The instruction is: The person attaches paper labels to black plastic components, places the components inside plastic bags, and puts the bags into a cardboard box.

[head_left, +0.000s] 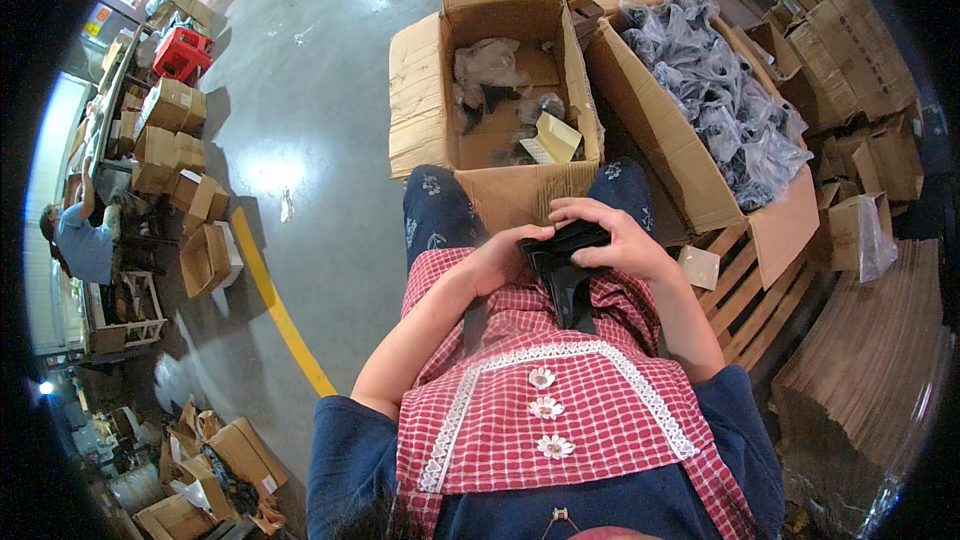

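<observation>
Above my lap, both hands grip a folded black item [572,285] with a smooth, slightly shiny surface; its exact kind does not show. My left hand [503,258] pinches its left side, the fingertips partly hidden behind it. My right hand [618,240] is curled round its right end, thumb below and fingers over the top. A dark strip hangs from the item against my red checked apron [540,420]. Just beyond my knees stands an open cardboard box [418,100], holding crumpled clear plastic, some dark pieces and a pale yellow card [553,138].
On the right, a larger carton [655,130] is heaped with clear bags of dark items [715,90] on a wooden pallet [755,315]. Flattened cardboard [865,350] is stacked beside it. A yellow floor line [275,305] runs at left; a person [85,240] works at shelving beyond several boxes.
</observation>
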Demonstrator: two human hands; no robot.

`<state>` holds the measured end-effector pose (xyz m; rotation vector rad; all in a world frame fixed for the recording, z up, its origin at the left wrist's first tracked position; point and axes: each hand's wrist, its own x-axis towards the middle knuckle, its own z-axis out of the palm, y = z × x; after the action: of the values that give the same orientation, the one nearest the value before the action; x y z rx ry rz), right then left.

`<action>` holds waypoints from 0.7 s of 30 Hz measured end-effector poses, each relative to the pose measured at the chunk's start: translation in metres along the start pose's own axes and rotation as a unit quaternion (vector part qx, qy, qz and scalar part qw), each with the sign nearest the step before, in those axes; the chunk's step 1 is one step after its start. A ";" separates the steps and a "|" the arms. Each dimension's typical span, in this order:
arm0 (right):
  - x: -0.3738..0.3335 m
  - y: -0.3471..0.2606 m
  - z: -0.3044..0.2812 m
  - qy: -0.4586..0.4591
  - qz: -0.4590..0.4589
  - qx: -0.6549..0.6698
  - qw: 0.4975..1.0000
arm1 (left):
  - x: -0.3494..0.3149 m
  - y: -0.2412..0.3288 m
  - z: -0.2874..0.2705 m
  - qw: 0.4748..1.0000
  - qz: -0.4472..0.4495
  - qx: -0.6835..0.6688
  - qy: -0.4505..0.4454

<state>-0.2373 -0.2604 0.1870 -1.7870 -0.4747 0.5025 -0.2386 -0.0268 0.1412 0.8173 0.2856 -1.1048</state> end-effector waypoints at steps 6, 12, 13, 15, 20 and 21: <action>-0.031 -0.004 0.008 0.044 -0.057 -0.198 0.978 | 0.007 -0.024 -0.032 0.996 0.063 -0.068 0.009; -0.047 -0.002 0.004 0.154 0.011 -0.130 0.979 | -0.014 -0.012 0.011 0.990 0.129 -0.054 0.012; -0.049 0.001 0.000 0.164 0.036 -0.098 0.981 | -0.017 -0.011 0.015 0.979 0.203 0.004 0.008; -0.049 0.002 -0.005 0.152 0.102 0.076 0.980 | -0.018 -0.008 0.019 0.961 0.274 0.035 -0.005; -0.044 -0.006 -0.010 0.093 0.189 0.303 0.929 | -0.013 -0.008 0.031 0.964 0.265 0.002 0.022; -0.043 -0.012 -0.012 0.065 0.209 0.320 0.922 | -0.013 -0.010 0.032 0.963 0.268 -0.007 0.024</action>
<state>-0.2670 -0.2912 0.2059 -1.2617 0.1727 0.7313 -0.2590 -0.0424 0.1667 0.8455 0.0993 -0.5745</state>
